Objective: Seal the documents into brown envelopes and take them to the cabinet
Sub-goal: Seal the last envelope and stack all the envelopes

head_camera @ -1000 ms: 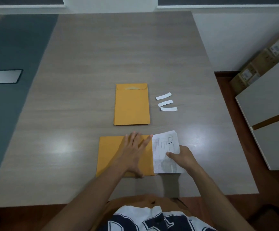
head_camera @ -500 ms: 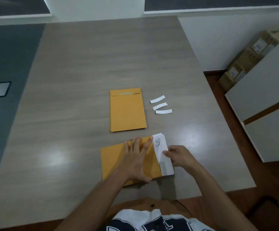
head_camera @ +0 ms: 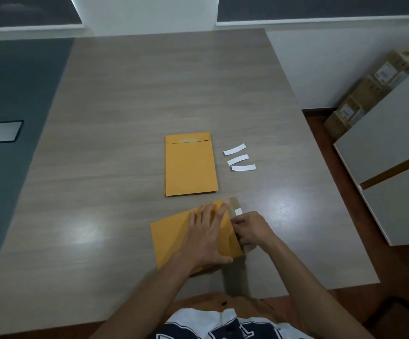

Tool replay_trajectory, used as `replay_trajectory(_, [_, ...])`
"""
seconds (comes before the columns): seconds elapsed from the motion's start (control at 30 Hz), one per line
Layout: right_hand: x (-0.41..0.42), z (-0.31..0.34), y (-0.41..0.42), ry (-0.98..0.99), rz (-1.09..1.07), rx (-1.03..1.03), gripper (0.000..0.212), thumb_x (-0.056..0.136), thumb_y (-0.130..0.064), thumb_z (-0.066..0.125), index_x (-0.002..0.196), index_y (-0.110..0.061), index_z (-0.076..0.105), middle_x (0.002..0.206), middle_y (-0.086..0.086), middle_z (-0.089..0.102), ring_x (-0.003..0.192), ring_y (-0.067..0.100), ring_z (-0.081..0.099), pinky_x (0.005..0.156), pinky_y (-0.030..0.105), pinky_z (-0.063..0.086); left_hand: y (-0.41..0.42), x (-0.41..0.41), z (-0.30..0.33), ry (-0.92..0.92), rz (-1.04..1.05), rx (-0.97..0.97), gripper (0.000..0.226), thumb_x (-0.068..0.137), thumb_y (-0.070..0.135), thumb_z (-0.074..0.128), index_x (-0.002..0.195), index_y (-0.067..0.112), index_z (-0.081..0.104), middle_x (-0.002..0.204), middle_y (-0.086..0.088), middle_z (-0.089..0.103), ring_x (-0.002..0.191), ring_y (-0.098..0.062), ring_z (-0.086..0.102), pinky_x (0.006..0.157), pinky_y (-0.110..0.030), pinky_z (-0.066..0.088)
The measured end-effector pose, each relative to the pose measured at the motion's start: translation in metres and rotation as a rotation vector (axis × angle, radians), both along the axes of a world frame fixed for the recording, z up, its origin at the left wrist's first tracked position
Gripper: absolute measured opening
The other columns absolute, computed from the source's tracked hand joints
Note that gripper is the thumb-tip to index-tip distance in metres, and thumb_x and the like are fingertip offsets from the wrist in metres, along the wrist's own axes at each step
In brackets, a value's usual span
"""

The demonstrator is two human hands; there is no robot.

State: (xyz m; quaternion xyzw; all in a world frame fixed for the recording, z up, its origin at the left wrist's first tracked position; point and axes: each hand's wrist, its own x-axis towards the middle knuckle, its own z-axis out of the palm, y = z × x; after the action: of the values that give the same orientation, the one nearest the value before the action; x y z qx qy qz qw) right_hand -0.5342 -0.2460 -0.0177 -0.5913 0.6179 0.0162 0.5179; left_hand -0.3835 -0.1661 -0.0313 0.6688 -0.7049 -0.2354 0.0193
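A brown envelope (head_camera: 171, 237) lies sideways near the table's front edge, its opening to the right. My left hand (head_camera: 207, 234) presses flat on it with fingers spread. My right hand (head_camera: 251, 228) is at the envelope's mouth, fingers curled at the flap (head_camera: 234, 203). Only a small white corner of the document (head_camera: 238, 211) still shows at the opening; the rest is inside. A stack of brown envelopes (head_camera: 190, 165) lies further back at the table's middle.
Three white paper strips (head_camera: 239, 157) lie right of the stack. The wooden table (head_camera: 149, 94) stretches far back. White cabinets (head_camera: 394, 167) stand at the right, with cardboard boxes (head_camera: 369, 91) behind them against the wall.
My right hand has pushed the white document leftward into the envelope until almost none shows. My left hand stayed pressing on the envelope.
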Motion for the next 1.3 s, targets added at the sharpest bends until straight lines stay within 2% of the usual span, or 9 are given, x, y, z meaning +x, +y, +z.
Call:
replay_trajectory(0.13, [-0.007, -0.011, 0.003, -0.066, -0.187, -0.111, 0.006, 0.087, -0.013, 0.07, 0.089, -0.011, 0.075, 0.079, 0.007, 0.073, 0.068, 0.017, 0.072, 0.065, 0.029, 0.062, 0.001, 0.01, -0.017, -0.112, 0.105, 0.056, 0.102, 0.068, 0.07, 0.067, 0.148, 0.027, 0.019, 0.159, -0.008, 0.013, 0.147, -0.03, 0.008, 0.116, -0.051, 0.017])
replay_trajectory(0.2, [-0.013, -0.02, 0.006, 0.026, -0.097, -0.246, 0.005, 0.085, -0.017, 0.072, 0.087, -0.016, 0.076, 0.08, 0.0, 0.074, 0.068, 0.009, 0.068, 0.068, 0.014, 0.056, 0.003, 0.014, -0.023, -0.163, 0.11, 0.056, 0.085, 0.073, 0.067, 0.063, 0.143, 0.032, 0.03, 0.159, -0.007, 0.016, 0.147, -0.029, 0.009, 0.114, -0.052, 0.018])
replay_trajectory(0.27, [-0.016, -0.026, 0.009, 0.087, -0.041, -0.368, 0.007, 0.085, -0.019, 0.071, 0.091, -0.016, 0.075, 0.082, -0.002, 0.073, 0.07, 0.004, 0.064, 0.062, 0.001, 0.043, 0.003, 0.017, -0.027, -0.178, 0.103, 0.075, 0.086, 0.073, 0.067, 0.064, 0.146, 0.039, 0.026, 0.159, -0.006, 0.015, 0.146, -0.029, 0.009, 0.113, -0.054, 0.019])
replay_trajectory(0.43, [-0.009, -0.034, 0.004, 0.039, 0.094, -0.459, 0.032, 0.091, -0.013, 0.062, 0.122, -0.023, 0.061, 0.099, -0.001, 0.065, 0.088, 0.013, 0.063, 0.08, 0.025, 0.053, -0.007, 0.014, -0.023, -0.284, 0.061, 0.101, 0.106, 0.062, 0.069, 0.073, 0.147, 0.041, 0.018, 0.15, -0.011, 0.024, 0.137, -0.031, 0.021, 0.105, -0.054, 0.028])
replay_trajectory(0.67, [0.003, -0.039, -0.006, 0.136, 0.316, -0.526, 0.039, 0.097, -0.017, 0.056, 0.134, -0.028, 0.051, 0.11, 0.001, 0.053, 0.087, 0.013, 0.058, 0.077, 0.021, 0.053, -0.038, 0.011, -0.02, -0.403, -0.039, 0.161, 0.133, 0.05, 0.071, 0.08, 0.15, 0.037, -0.001, 0.15, -0.012, 0.013, 0.135, -0.034, 0.021, 0.1, -0.053, 0.038])
replay_trajectory(0.9, [0.005, -0.049, -0.017, 0.082, 0.209, -0.553, 0.027, 0.089, -0.015, 0.068, 0.116, -0.013, 0.067, 0.102, 0.002, 0.063, 0.08, 0.009, 0.057, 0.077, 0.017, 0.05, -0.042, 0.008, -0.02, -0.432, -0.035, 0.198, 0.135, 0.049, 0.07, 0.082, 0.149, 0.035, -0.001, 0.149, -0.012, 0.01, 0.133, -0.036, 0.02, 0.098, -0.056, 0.037])
replay_trajectory(0.97, [0.006, -0.051, -0.021, 0.057, 0.183, -0.55, 0.02, 0.087, -0.015, 0.07, 0.107, -0.012, 0.069, 0.095, 0.001, 0.063, 0.077, 0.01, 0.059, 0.074, 0.023, 0.055, -0.042, 0.007, -0.019, -0.435, -0.036, 0.199, 0.135, 0.048, 0.07, 0.082, 0.149, 0.034, -0.001, 0.149, -0.012, 0.01, 0.133, -0.036, 0.021, 0.098, -0.056, 0.037])
replay_trajectory(1.03, [0.006, -0.053, -0.026, 0.031, 0.163, -0.539, 0.014, 0.087, -0.017, 0.071, 0.099, -0.012, 0.07, 0.089, -0.001, 0.061, 0.072, 0.012, 0.06, 0.071, 0.029, 0.057, -0.042, 0.007, -0.019, -0.432, -0.035, 0.197, 0.136, 0.047, 0.07, 0.082, 0.149, 0.034, -0.001, 0.149, -0.013, 0.01, 0.133, -0.036, 0.021, 0.097, -0.056, 0.037])
replay_trajectory(1.3, [0.008, -0.055, -0.035, -0.066, 0.083, -0.429, 0.012, 0.085, -0.017, 0.073, 0.083, -0.02, 0.061, 0.083, -0.001, 0.059, 0.07, 0.009, 0.061, 0.064, 0.025, 0.056, -0.044, 0.007, -0.016, -0.439, -0.048, 0.219, 0.136, 0.047, 0.071, 0.081, 0.149, 0.034, -0.001, 0.149, -0.013, 0.009, 0.133, -0.037, 0.02, 0.096, -0.056, 0.037])
